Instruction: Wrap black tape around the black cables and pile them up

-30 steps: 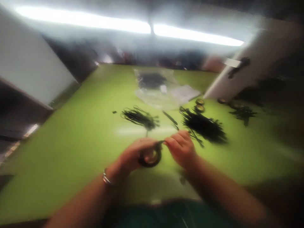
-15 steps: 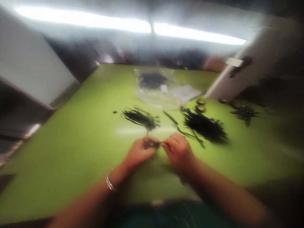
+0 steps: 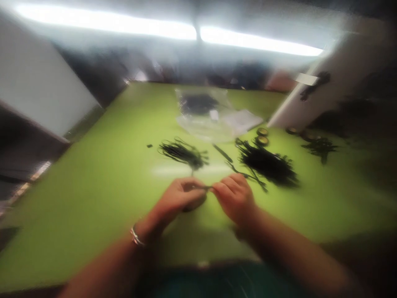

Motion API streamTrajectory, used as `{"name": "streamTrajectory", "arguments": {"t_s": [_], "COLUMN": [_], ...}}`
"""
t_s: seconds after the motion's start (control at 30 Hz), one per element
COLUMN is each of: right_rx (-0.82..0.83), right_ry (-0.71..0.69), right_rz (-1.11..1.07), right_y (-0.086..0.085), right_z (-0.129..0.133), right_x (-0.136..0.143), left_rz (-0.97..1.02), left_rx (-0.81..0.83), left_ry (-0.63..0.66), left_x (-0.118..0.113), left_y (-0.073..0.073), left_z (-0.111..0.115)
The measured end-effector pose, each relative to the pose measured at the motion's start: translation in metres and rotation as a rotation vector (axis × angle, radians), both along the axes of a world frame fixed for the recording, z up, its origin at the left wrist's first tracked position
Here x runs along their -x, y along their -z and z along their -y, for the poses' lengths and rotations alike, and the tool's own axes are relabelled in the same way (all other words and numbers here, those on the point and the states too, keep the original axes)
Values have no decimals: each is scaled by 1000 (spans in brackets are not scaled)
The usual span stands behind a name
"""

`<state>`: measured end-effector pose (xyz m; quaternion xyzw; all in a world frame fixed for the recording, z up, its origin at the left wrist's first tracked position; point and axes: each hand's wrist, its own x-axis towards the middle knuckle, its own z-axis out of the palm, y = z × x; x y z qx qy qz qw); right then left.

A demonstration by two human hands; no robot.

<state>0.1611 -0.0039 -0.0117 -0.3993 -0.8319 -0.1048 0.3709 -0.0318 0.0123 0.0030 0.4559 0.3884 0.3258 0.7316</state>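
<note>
My left hand (image 3: 176, 196) and my right hand (image 3: 235, 196) meet fingertip to fingertip above the green table, near its front. Both are closed in a pinch on a thin black cord (image 3: 207, 188), of which only a short stretch shows between them; blur hides its exact kind. Just beyond the left hand lies a small bundle of looped black cords (image 3: 182, 154). A thicker bundle of black cords (image 3: 266, 165) rests beyond the right hand. Between the bundles are a slim dark tool (image 3: 222, 153) and a few loose black cords (image 3: 248, 177).
A clear plastic bag (image 3: 201, 105) with dark contents and a white paper (image 3: 245, 120) lie at the back of the green table (image 3: 102, 178). Two tape rolls (image 3: 262, 136) sit by a white upright panel (image 3: 297, 103). A dark cluster (image 3: 321, 148) lies far right.
My left hand has turned slightly, its fingers now straighter around the cord, and its wrist has shifted a little left and up. My right hand keeps its pinch almost in place.
</note>
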Motion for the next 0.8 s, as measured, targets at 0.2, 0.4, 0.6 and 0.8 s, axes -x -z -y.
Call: {"name": "streamTrajectory", "arguments": {"t_s": [0.2,0.4,0.6,0.8], "right_rx": [-44,416,998,1053], "right_ry": [-5,-101,-169,-167], "right_rz": [15,-151,-389,-571], "right_y": [1,1,-13,-21], "right_z": [-2,-6,-5,-3], "right_x": [1,3,2,1], "left_rz": [-55,-444,-499,-359], "left_rx": [0,-667,-912,-445], "left_ry": [14,-133,-87,19], "left_x": [1,0,1,1], "left_y": [1,11,13,5], "left_z": [0,-2,-1,-3]}}
